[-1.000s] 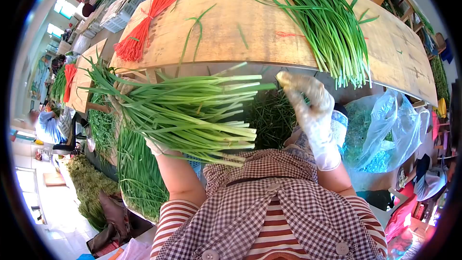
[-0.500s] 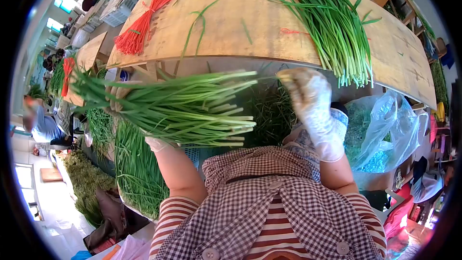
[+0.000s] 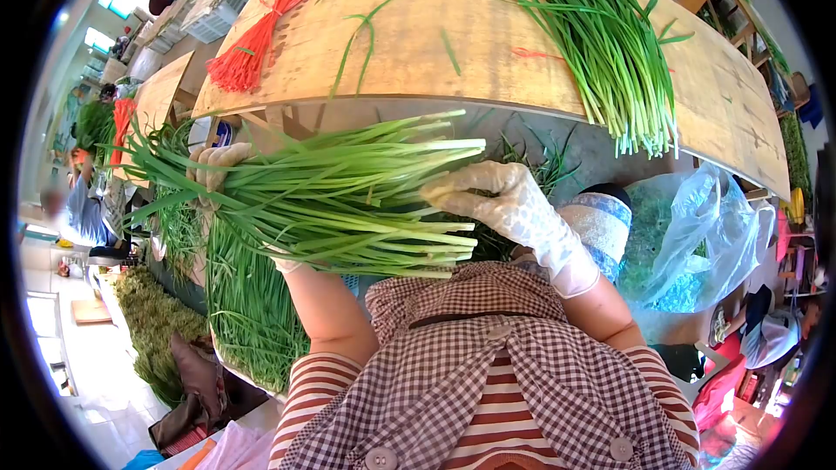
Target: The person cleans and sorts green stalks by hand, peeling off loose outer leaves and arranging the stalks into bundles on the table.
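My left hand (image 3: 218,170), in a pale glove, is closed round the leafy end of a thick bunch of garlic chives (image 3: 340,191), held level above my lap. The pale cut ends point to the right. My gloved right hand (image 3: 496,200) is at those stalk ends, its fingertips drawn together on some stems. Exactly which stems it pinches is hard to make out. Below my left forearm lies a larger pile of garlic chives (image 3: 252,313).
Ahead stands a wooden table (image 3: 418,35) bearing a bundle of red ties (image 3: 266,35) and another heap of chives (image 3: 601,52). A clear plastic bag (image 3: 697,235) is at the right. On the far left, another person (image 3: 83,209) is among greens. Cut leaves (image 3: 549,161) litter the floor.
My right hand has come left and down from beside the bunch onto its stalk ends. The bunch in my left hand has shifted slightly right, its stalks more spread.
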Demonstrator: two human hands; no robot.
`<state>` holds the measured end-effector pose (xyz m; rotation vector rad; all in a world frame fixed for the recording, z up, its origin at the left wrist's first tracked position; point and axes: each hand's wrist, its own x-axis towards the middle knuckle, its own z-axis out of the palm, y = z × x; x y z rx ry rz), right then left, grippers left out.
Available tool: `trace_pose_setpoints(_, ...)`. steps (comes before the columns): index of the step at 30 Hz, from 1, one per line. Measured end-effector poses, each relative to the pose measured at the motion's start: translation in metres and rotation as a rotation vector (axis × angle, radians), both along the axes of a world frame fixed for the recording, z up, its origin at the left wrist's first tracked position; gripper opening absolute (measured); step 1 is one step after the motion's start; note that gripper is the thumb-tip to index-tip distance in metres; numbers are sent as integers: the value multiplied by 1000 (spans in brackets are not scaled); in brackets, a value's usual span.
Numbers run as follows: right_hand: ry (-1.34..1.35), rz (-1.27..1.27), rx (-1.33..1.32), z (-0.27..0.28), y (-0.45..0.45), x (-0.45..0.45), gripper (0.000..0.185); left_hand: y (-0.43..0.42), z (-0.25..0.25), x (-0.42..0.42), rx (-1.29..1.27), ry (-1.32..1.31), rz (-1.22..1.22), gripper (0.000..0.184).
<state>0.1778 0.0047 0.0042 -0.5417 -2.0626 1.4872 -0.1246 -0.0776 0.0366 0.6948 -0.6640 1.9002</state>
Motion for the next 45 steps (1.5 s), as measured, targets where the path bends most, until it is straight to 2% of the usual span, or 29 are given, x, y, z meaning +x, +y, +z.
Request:
trace_pose_setpoints(3, -42, 92, -117, 17, 0, -16, 26, -3, 3, 16, -99, 0, 12, 29)
trace_pose_setpoints(5, 65, 210, -167, 15, 0, -32, 29, 5, 8, 39, -68, -26, 19, 21)
trace_pose_setpoints(8, 61, 127, -578, 7, -13, -48, 28, 22, 3, 36, 16, 14, -24, 15)
trace_pose_setpoints(11, -80, 119, -439, 14, 0, -26, 25, 19, 5, 35, 8, -57, -13, 15)
trace_pose_setpoints(13, -81, 71, -322, 13, 7, 0, 23, 14, 6, 31, -3, -60, 0, 15)
trace_pose_setpoints(15, -128, -17, -391, 7, 22, 34, 21, 8, 5, 18, -17, -58, 27, 15)
trace_pose_setpoints(17, -115, -222, -396, -23, 38, 64, 21, 2, 2, 1, -44, -53, 65, 16)
trace_pose_setpoints(18, -195, -382, -324, -57, 51, 77, 22, -2, 0, -8, -59, -52, 87, 16)
trace_pose_setpoints(19, -656, -652, 90, -82, 58, 89, 22, -3, -3, -14, -74, -47, 101, 16)
trace_pose_setpoints(21, -997, -670, 325, -139, 74, 113, 23, -4, -10, -30, -111, -21, 124, 16)
trace_pose_setpoints(23, -259, -447, -82, -55, 34, 68, 29, -3, -16, -39, -151, -13, 150, 16)
trace_pose_setpoints(24, -28, -325, -253, -40, 22, 53, 35, -3, -18, -36, -184, -16, 164, 16)
trace_pose_setpoints(26, 75, -110, -218, -21, 9, 31, 44, 1, -15, -11, -226, -86, 214, 16)
trace_pose_setpoints(29, -70, -121, -488, -12, -9, 2, 33, 7, -19, -6, -233, -108, 231, 17)
trace_pose_setpoints(32, 125, -160, -520, -28, -10, -10, 29, 3, -25, -8, -277, -124, 293, 16)
trace_pose_setpoints(35, -217, -213, -329, -16, -11, -9, 26, 0, -32, -13, -360, -62, 401, 13)
trace_pose_setpoints(36, -252, -183, -93, -26, -9, -7, 32, -2, -42, -26, -389, 15, 449, 13)
trace_pose_setpoints(39, -130, -261, 200, -39, -4, 8, 28, -6, -36, -20, -510, 37, 514, 13)
trace_pose_setpoints(40, -155, -251, -53, -32, 0, 20, 19, -9, -41, -27, -645, 36, 672, 20)
trace_pose_setpoints(41, -114, -337, -429, -23, 12, 40, 13, -14, -48, -41, -779, 33, 834, 26)
trace_pose_setpoints(42, -234, -482, -337, -41, 22, 51, 16, -17, -52, -48, -914, 30, 992, 32)
trace_pose_setpoints(43, -250, -665, -312, -51, 25, 51, 19, -20, -52, -48, -865, 108, 950, 30)
trace_pose_setpoints(45, -787, -634, 417, -92, 47, 84, 23, -24, -53, -44, -760, 264, 854, 27)
